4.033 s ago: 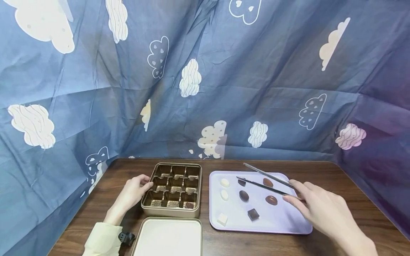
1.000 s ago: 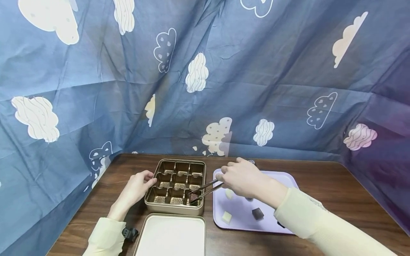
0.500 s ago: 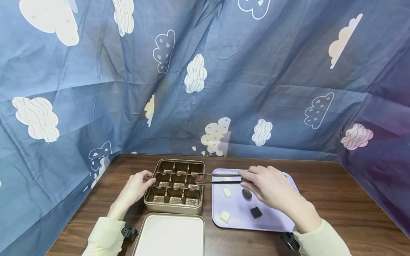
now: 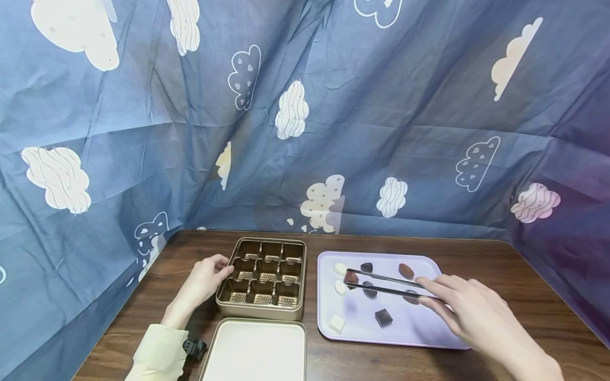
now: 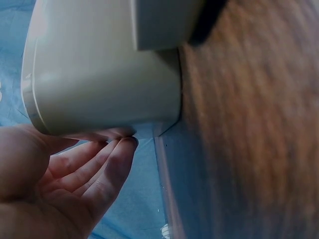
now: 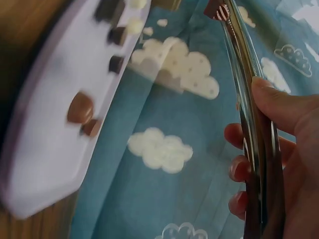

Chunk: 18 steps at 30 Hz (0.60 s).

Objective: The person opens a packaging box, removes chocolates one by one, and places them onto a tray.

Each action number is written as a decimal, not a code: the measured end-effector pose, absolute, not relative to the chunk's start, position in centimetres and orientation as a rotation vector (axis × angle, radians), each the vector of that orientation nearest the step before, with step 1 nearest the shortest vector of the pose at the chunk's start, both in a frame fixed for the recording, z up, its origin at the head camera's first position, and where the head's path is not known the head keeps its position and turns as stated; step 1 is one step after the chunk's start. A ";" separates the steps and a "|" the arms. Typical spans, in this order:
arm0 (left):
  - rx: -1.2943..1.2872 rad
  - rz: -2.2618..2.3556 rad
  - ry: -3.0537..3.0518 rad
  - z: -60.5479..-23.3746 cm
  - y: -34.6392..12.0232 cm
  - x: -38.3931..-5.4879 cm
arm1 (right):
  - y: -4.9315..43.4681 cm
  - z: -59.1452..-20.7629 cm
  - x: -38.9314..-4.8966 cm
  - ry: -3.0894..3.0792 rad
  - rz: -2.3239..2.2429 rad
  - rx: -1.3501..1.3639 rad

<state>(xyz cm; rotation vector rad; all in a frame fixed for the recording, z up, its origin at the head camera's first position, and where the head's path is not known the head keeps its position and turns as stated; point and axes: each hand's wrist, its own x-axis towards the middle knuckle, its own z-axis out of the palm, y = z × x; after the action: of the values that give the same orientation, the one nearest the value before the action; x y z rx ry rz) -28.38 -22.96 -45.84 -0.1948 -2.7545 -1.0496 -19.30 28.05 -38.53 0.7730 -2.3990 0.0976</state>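
Note:
My right hand [image 4: 469, 307] grips metal tongs [image 6: 256, 144], with the thumb on one side and curled fingers on the other. Between the tong tips sits a brown square chocolate [image 4: 351, 278], held above the left part of a lilac tray [image 4: 419, 330]. My left hand [image 4: 202, 280] rests against the left side of a gold tin [image 4: 259, 311], fingertips touching its wall [image 5: 104, 89] in the left wrist view. A gold insert with nine-grid style compartments [image 4: 265, 270] fills the tin, and no chocolate shows in it.
On the tray lie white chocolates [image 4: 337, 323], dark ones [image 4: 383, 317] and brown ones [image 4: 406, 271], partly hidden by the tongs. A pale lid [image 4: 254, 349] lies in front of the tin. Behind the wooden table [image 4: 495, 264] hangs a blue cloud-print curtain [image 4: 419, 106].
The tongs took the brown chocolate out of the tin's front right compartment, lifted it and carried it right, over the tray. My left hand stays at the tin.

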 end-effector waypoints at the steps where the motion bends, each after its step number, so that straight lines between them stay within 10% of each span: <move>1: -0.195 -1.049 -2.755 -45.8 -23.0 -28.4 | 28.7 -38.6 -19.0 -2.402 0.091 0.762; 18: -0.200 -1.049 -2.757 -45.7 -22.9 -28.3 | 37.9 -40.4 -16.1 -2.577 -0.123 0.714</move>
<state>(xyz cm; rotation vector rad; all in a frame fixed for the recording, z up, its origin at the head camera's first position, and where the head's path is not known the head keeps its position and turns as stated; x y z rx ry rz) -28.30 -22.89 -45.72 -0.2004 -2.7570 -1.0487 -16.11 37.94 -40.40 0.7135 -2.5773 -0.1229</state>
